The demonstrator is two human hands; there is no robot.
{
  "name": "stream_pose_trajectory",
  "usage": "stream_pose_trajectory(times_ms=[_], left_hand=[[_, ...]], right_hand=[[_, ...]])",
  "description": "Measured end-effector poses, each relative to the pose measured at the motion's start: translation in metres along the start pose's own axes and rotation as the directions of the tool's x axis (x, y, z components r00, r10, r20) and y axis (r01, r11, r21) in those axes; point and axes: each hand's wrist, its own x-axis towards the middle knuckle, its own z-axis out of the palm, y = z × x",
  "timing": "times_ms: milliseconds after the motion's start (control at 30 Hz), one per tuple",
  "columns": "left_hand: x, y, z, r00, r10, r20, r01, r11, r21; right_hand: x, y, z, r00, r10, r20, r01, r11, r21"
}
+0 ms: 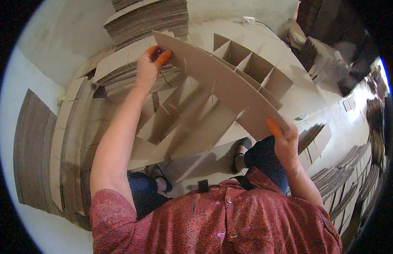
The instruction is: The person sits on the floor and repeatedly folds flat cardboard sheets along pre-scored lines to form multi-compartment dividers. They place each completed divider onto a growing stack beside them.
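Stacks of flat cardboard sheets [150, 19] are piled at the top and left, slotted strips [349, 178] are laid out at the right, and a white socket [248, 19] is seen on the floor.

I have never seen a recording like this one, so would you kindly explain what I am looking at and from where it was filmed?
This is one picture from a wide fisheye camera worn on a person's head, looking down, so straight edges bend near the rim. There is no machine: a person in a red patterned shirt works with two hands. The left hand and right hand, both with orange fingertip covers, grip opposite ends of a long cardboard strip. It is slotted into a cardboard grid divider. Another grid lies on the floor beyond, and stacks of cut cardboard stand all around.
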Motion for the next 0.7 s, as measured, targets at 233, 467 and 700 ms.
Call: stream_pose_trajectory(times_ms=[233, 467, 700], left_hand=[[-0.007, -0.048, -0.002, 0.929, -0.348, 0.124, 0.319, 0.926, 0.203], [-0.032, -0.005, 0.001, 0.995, -0.101, 0.006, 0.076, 0.793, 0.604], [-0.115, 0.061, 0.064, 0.883, -0.259, 0.391, -0.156, 0.625, 0.765]], right_hand=[[-0.011, 0.042, 0.025, 0.997, 0.008, 0.074, -0.012, 0.999, 0.051], [0.006, 0.014, 0.003, 0.980, -0.170, 0.102, 0.175, 0.983, -0.046], [0.016, 0.002, 0.000, 0.892, -0.180, 0.415, 0.322, 0.897, -0.304]])
